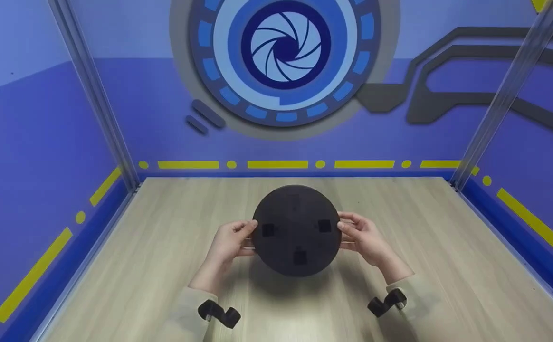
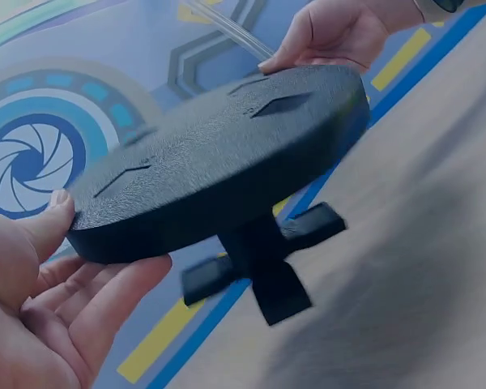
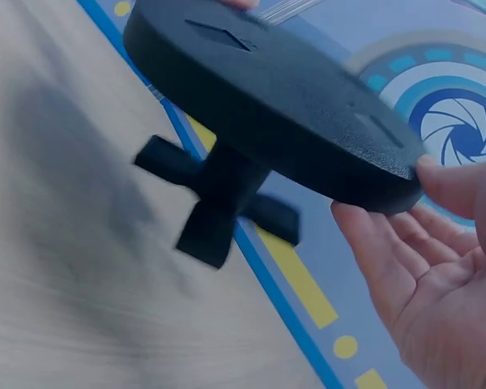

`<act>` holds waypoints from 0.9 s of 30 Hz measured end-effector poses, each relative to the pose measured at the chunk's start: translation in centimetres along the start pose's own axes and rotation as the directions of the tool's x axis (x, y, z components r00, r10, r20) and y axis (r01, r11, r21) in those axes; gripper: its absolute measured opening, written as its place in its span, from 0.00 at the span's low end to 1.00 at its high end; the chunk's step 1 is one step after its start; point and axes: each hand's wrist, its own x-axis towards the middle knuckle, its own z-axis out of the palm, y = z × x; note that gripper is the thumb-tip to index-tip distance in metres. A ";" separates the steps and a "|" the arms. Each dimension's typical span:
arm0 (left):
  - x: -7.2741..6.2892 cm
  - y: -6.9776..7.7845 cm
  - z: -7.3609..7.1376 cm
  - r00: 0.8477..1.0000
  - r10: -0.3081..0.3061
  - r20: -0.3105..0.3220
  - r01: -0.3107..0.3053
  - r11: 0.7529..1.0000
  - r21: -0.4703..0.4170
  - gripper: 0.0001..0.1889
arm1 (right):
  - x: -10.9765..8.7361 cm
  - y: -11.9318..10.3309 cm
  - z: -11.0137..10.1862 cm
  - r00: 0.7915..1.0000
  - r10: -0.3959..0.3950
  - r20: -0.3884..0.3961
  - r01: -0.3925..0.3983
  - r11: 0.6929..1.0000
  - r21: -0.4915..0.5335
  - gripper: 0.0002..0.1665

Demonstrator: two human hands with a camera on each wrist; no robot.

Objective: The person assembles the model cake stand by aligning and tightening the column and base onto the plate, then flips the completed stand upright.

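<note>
Both hands hold up a black round disc (image 1: 295, 209) with square recesses in its flat top. My left hand (image 1: 229, 242) pinches its left rim, thumb on top and fingers beneath. On the opposite rim my right hand (image 1: 364, 237) grips the same way. Below the disc, in the left wrist view, a short black stem (image 2: 251, 243) ends in several flat feet (image 2: 282, 296) spread outward. The right wrist view shows the disc (image 3: 259, 105) tilted, its stem and feet (image 3: 206, 235) clear of the table. From the head view the stem is hidden under the disc.
A wood-grain table (image 1: 186, 199) lies below, with the disc's shadow on it. Blue printed walls (image 1: 153, 109) with yellow dashes enclose the back and sides, joined by metal corner posts (image 1: 93, 90). Black curved brackets (image 1: 219, 313) sit at both wrists.
</note>
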 end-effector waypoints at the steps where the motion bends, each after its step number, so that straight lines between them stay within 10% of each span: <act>1: 0.1 0.0 0.0 1.000 -0.022 -0.010 0.022 1.000 -0.007 0.19 | 0.1 0.0 0.0 1.000 0.011 0.010 -0.011 1.000 0.006 0.22; 27: 1.8 -1.9 -1.0 0.979 -0.177 0.100 0.196 0.953 -0.233 0.28 | 1.1 1.1 -1.3 0.968 0.226 0.113 -0.240 0.961 0.135 0.45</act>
